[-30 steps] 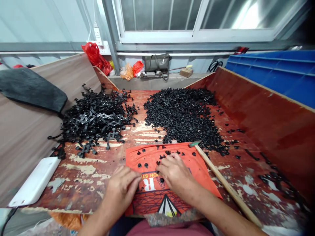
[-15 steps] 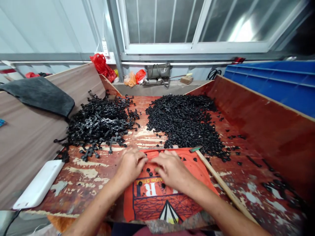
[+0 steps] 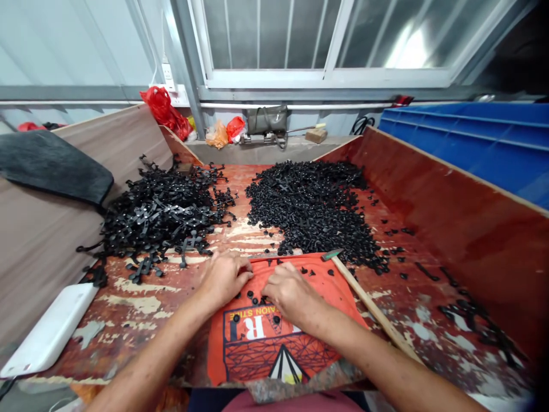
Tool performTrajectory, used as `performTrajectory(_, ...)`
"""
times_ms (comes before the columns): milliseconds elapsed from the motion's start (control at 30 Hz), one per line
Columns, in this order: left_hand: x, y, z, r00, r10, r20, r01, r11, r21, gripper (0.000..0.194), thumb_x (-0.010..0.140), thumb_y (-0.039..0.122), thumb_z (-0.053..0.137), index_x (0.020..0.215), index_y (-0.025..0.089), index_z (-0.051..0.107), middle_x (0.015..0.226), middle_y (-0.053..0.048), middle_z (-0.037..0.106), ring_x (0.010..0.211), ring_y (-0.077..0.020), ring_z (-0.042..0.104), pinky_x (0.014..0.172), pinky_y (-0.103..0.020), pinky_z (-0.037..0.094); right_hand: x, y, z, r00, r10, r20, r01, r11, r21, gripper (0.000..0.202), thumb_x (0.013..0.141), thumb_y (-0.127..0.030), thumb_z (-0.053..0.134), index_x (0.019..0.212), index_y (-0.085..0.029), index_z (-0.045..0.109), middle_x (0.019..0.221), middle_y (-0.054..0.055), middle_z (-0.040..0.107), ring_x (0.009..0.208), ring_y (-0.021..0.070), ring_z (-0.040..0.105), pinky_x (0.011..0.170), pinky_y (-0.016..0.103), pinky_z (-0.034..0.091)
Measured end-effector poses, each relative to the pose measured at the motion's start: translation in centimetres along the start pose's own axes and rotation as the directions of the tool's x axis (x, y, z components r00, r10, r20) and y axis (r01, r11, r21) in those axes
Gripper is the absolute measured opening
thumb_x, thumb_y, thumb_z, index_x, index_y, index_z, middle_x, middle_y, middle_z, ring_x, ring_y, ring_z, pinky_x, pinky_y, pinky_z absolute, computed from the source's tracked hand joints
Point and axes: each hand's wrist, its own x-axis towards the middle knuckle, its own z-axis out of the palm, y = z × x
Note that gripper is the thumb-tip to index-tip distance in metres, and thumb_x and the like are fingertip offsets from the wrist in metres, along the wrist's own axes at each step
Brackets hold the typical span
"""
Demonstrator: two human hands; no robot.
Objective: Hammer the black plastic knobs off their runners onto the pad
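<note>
An orange printed cloth [image 3: 257,357] lies on the worn red board, with several small black round parts scattered over it. At its upper left edge is my left hand [image 3: 225,277], fingers curled together; whatever they hold is hidden. My right hand [image 3: 289,289] is closed over the cloth's middle, its fingertips down among the small black parts, and what is in them is too small to make out. A green-headed hammer [image 3: 373,306] rests along the cloth's right side. Beyond the hands are a pile of black linked strips [image 3: 158,212] and a pile of small black pieces [image 3: 317,206].
On the left a white device [image 3: 49,332] with a cable lies by the sloping wooden side panel [image 3: 34,240]. A dark pad [image 3: 55,166] hangs over that panel. At the right stand a red board wall [image 3: 450,229] and a blue crate [image 3: 472,137].
My right hand has drawn slightly away from my left hand and its fingers have curled in. The whole view has shifted a little, so the scene sits further left.
</note>
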Motion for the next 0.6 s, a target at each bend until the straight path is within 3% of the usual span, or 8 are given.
performTrajectory(167,-1.5,-2.1,-1.5,0.989,-0.104,-0.107,0.104,0.995,-0.006,0.014,0.086,0.015,0.058,0.082,0.020,0.069,0.085,-0.004,0.071,0.084,-0.0201,0.063,0.076,-0.030,0.043,1.4,0.9,-0.7,0.992,0.116,-0.055,-0.119,0.991,-0.057,0.015,0.090,-0.016,0.064,0.077,-0.017,0.070,0.079,0.006,0.068,0.082,0.0211,0.051,0.079,0.036,0.029)
performTrajectory(267,-2.1,-2.7,-1.4,0.984,-0.156,-0.082,0.154,0.987,-0.035,0.010,0.084,0.014,0.060,0.082,0.020,0.068,0.084,-0.003,0.070,0.080,-0.0196,0.063,0.074,-0.029,0.044,2.4,0.9,-1.1,0.991,0.117,-0.060,-0.121,0.989,-0.081,0.017,0.088,-0.015,0.063,0.071,-0.017,0.068,0.082,0.008,0.067,0.086,0.0229,0.051,0.079,0.038,0.027)
performTrajectory(433,-2.2,-2.0,0.3,0.995,-0.081,-0.049,0.080,0.996,-0.030,0.012,0.084,0.014,0.061,0.087,0.019,0.071,0.087,-0.005,0.071,0.086,-0.0208,0.063,0.081,-0.032,0.045,2.1,-0.2,-1.9,0.993,0.099,-0.066,-0.104,0.992,-0.068,0.015,0.092,-0.013,0.058,0.084,-0.019,0.070,0.088,0.007,0.067,0.093,0.0233,0.051,0.081,0.038,0.027)
performTrajectory(600,-2.6,-1.8,1.3,0.992,-0.031,-0.125,0.037,0.998,0.050,0.014,0.088,0.015,0.058,0.081,0.019,0.069,0.085,-0.005,0.068,0.086,-0.0209,0.060,0.084,-0.034,0.044,0.5,-1.8,-1.2,1.000,0.023,0.005,-0.023,0.999,-0.023,0.010,0.091,-0.018,0.062,0.084,-0.021,0.068,0.083,0.001,0.069,0.084,0.0190,0.053,0.083,0.034,0.030)
